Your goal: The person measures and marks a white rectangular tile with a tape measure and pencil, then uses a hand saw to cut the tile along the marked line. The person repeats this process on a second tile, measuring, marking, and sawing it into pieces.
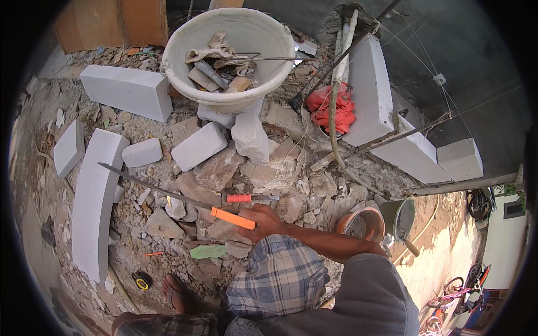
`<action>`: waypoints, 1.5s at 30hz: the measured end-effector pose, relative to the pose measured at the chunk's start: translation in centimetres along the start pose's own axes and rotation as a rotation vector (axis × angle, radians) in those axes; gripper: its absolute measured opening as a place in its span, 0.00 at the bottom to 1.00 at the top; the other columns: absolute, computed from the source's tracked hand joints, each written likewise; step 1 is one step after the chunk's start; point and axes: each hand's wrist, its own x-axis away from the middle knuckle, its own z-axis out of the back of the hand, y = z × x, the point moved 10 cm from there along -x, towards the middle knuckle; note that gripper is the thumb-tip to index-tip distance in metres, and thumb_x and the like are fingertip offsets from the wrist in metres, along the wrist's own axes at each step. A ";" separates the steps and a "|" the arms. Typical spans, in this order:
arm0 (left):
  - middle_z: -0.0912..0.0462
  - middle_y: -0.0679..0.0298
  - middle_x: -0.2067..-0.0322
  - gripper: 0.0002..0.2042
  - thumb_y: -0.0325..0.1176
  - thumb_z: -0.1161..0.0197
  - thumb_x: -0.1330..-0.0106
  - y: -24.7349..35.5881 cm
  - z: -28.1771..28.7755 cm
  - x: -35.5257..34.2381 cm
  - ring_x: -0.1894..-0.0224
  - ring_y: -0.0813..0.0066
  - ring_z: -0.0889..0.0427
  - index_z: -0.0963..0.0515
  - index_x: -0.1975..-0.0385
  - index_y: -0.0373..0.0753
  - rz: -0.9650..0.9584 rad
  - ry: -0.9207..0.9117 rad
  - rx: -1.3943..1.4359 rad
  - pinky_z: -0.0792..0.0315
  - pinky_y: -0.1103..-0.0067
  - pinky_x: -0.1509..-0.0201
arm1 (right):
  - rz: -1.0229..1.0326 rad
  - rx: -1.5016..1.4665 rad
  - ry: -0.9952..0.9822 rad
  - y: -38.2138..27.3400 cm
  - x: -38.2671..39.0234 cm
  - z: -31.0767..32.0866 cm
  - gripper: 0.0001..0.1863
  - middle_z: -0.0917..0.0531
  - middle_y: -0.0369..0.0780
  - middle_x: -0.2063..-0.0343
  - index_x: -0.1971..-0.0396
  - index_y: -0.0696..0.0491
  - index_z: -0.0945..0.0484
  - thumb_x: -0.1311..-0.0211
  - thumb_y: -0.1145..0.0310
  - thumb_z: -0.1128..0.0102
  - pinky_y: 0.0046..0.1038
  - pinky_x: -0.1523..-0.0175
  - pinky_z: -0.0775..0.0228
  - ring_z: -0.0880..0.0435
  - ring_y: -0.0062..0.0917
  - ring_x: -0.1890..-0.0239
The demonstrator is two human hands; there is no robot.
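Rubble [263, 168] and blocks [199, 145] surround the saw [185, 199].

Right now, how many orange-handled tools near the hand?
2. A saw, its orange handle under the right hand; a smaller orange-grip tool lying on the rubble just above it. Rubble may hide others.

Even, soft daylight, no hard shadows on the rubble [269, 168]. Bottom right overexposed, pale wall [499, 246] washed out. Dark wall [459, 39] at top right underexposed. Heavy fisheye bending, black vignette at the corners. Centre sharp, rim slightly soft. No motion blur.
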 end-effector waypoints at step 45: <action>0.12 0.44 0.73 0.42 0.76 0.40 0.40 -40.0 6.1 -32.6 0.66 0.47 0.11 0.12 0.74 0.31 0.607 -0.008 0.445 0.21 0.58 0.64 | -0.069 -0.234 -0.246 -28.7 -8.1 -28.7 0.13 0.20 0.42 0.81 0.64 0.59 0.23 0.31 0.64 0.33 0.33 0.71 0.27 0.18 0.29 0.79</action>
